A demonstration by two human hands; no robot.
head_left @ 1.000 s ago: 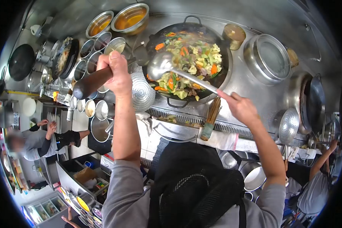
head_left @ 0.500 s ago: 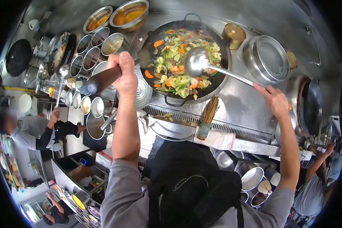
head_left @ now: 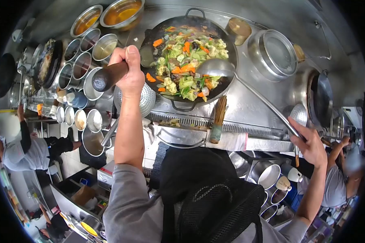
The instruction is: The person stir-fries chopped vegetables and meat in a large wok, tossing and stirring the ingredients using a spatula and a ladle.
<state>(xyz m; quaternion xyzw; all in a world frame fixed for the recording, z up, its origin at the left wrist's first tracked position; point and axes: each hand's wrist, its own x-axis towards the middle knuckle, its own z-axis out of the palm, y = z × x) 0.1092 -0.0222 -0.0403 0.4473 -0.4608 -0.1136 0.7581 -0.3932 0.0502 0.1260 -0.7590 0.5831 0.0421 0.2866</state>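
A black two-handled wok (head_left: 150, 30) holds stir-fried vegetables (head_left: 186, 54), with cabbage, carrot slices and dark pieces. My right hand (head_left: 310, 148) is closed around the end of a long ladle (head_left: 263, 101), whose bowl rests tilted among the vegetables on the wok's right side. To the wok's left, my left hand (head_left: 129, 73) grips a thick dark wooden handle (head_left: 109, 77). A greyish blade, seemingly of a wok spatula (head_left: 147, 56), shows beyond that hand at the wok's left rim; the join is hidden.
A bamboo brush (head_left: 219, 117) leans at the wok's front right. Beside my left forearm lies a perforated strainer (head_left: 146, 101). Seasoning pots (head_left: 82, 65) and steel bowls (head_left: 121, 14) stand left, a lidded pot (head_left: 271, 52) right. Other people (head_left: 32, 150) work on both sides.
My right hand has drawn back toward me and to the right, and the ladle's bowl has turned and tilted in the vegetables. My left hand keeps its grip. The view has shifted slightly.
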